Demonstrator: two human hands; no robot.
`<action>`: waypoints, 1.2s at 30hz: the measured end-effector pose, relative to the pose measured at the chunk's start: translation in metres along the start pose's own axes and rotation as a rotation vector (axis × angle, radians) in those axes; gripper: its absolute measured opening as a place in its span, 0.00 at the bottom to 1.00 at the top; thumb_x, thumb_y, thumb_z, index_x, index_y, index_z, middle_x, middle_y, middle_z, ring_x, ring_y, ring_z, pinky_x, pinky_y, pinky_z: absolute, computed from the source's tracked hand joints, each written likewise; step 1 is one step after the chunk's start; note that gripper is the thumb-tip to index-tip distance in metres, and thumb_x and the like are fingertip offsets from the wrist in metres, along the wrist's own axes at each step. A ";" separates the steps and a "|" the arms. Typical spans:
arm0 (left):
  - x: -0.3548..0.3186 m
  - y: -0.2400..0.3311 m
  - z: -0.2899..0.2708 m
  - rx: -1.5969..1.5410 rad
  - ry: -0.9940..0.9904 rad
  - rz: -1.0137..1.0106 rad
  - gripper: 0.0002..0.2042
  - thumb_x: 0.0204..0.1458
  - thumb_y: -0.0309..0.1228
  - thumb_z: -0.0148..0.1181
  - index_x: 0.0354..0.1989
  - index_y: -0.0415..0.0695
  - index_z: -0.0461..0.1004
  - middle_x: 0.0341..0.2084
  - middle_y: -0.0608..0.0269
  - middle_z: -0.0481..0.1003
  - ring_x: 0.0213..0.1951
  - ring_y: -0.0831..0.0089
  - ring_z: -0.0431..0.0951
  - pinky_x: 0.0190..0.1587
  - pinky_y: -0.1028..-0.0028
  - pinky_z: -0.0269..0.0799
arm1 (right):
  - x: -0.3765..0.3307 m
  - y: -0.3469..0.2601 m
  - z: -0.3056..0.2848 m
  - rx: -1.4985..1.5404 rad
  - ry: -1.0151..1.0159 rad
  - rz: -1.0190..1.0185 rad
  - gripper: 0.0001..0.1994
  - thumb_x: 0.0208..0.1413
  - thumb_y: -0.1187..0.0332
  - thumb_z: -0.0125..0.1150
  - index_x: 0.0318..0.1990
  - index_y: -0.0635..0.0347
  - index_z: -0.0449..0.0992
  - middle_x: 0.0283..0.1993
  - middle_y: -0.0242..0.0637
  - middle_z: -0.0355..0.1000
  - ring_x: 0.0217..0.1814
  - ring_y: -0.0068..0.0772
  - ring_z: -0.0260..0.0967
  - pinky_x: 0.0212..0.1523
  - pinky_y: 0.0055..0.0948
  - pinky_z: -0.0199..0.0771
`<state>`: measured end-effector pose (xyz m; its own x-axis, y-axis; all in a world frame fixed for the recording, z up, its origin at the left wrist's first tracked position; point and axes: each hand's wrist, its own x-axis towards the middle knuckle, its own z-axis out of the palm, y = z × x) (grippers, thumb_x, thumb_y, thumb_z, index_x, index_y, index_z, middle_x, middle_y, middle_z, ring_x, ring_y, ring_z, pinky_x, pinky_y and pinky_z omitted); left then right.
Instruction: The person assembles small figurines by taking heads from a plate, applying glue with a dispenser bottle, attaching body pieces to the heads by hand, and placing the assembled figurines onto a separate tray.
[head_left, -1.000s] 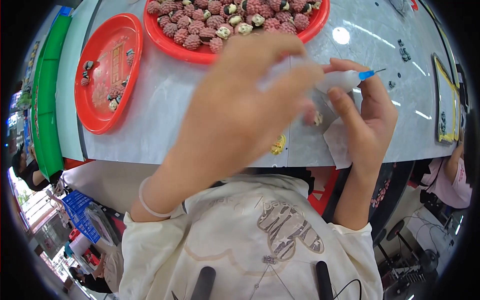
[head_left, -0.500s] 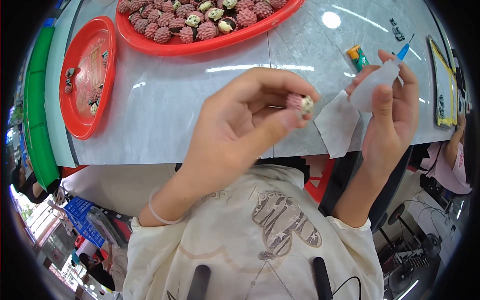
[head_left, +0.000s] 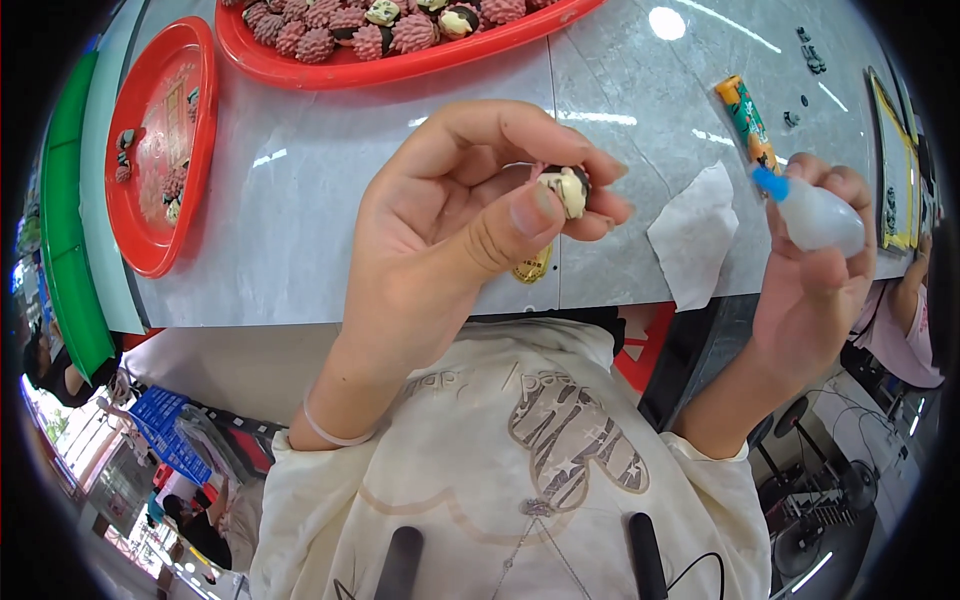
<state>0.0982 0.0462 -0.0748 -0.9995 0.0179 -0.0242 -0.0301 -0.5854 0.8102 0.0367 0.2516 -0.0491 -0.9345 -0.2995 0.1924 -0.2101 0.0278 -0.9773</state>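
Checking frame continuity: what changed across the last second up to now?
The left hand dropped back from covering the right and now pinches the small cream bead in the open. The right hand drew off to the right with its white blue-tipped bottle. Grips unchanged; red trays and white tissue stayed on the table.

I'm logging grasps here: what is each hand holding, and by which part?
Left hand pinches a small cream-and-dark figurine by its sides between thumb and fingertips. Right hand wraps the body of a white squeeze bottle, its blue tip left free.
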 end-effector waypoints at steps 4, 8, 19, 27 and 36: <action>0.000 0.004 -0.004 0.033 -0.031 -0.039 0.18 0.46 0.36 0.51 0.41 0.37 0.60 0.37 0.50 0.63 0.35 0.70 0.70 0.34 0.83 0.67 | 0.001 -0.005 -0.002 0.015 -0.068 0.019 0.25 0.42 0.55 0.55 0.42 0.64 0.60 0.43 0.44 0.57 0.47 0.30 0.55 0.43 0.21 0.58; 0.001 0.005 -0.004 -0.018 -0.039 -0.057 0.19 0.45 0.37 0.51 0.41 0.36 0.61 0.36 0.49 0.63 0.34 0.71 0.70 0.33 0.84 0.67 | 0.007 -0.010 0.003 -0.014 -0.180 -0.027 0.23 0.47 0.55 0.48 0.44 0.65 0.59 0.42 0.47 0.57 0.47 0.33 0.55 0.43 0.22 0.60; 0.001 0.005 -0.005 -0.066 -0.027 -0.102 0.19 0.45 0.36 0.52 0.40 0.34 0.60 0.36 0.50 0.64 0.30 0.73 0.72 0.31 0.86 0.68 | 0.003 -0.012 0.007 -0.244 -0.101 -0.391 0.20 0.44 0.60 0.50 0.37 0.72 0.64 0.32 0.54 0.64 0.38 0.41 0.62 0.40 0.35 0.65; 0.001 0.004 -0.005 -0.058 -0.035 -0.108 0.19 0.45 0.35 0.51 0.41 0.34 0.60 0.35 0.50 0.64 0.31 0.73 0.72 0.30 0.86 0.68 | 0.002 -0.017 0.007 -0.362 -0.141 -0.447 0.19 0.44 0.63 0.49 0.37 0.73 0.65 0.31 0.54 0.66 0.34 0.39 0.63 0.35 0.28 0.65; 0.004 0.003 -0.004 -0.093 -0.019 -0.114 0.19 0.44 0.36 0.53 0.40 0.34 0.60 0.35 0.50 0.64 0.31 0.73 0.70 0.30 0.85 0.68 | 0.008 -0.013 -0.003 -0.007 -0.133 -0.258 0.19 0.45 0.66 0.49 0.41 0.72 0.60 0.40 0.53 0.62 0.40 0.40 0.61 0.38 0.27 0.63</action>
<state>0.0938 0.0416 -0.0747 -0.9895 0.1037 -0.1011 -0.1444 -0.6516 0.7447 0.0311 0.2516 -0.0343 -0.8043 -0.4196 0.4208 -0.4384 -0.0590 -0.8968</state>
